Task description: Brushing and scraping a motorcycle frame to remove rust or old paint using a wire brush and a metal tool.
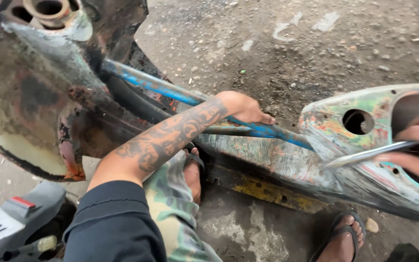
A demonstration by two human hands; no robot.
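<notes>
Rough concrete floor (287, 53), grey-brown, strewn with small stones and grit. Pale scuffed patches near the top edge; dark, oily staining toward the middle. One tiny green fleck (242, 72) among the gravel. Cracked, damp-looking surface at the lower centre. Flat daylight, no hard shadows. Grey motorcycle tail section (23, 213) with red reflector and white plate at the lower left corner. No walls or windows in view.

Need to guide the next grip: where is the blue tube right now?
In the head view the blue tube runs diagonally from the rusty body shell at upper left to the painted panel at right, under the left hand.
</notes>
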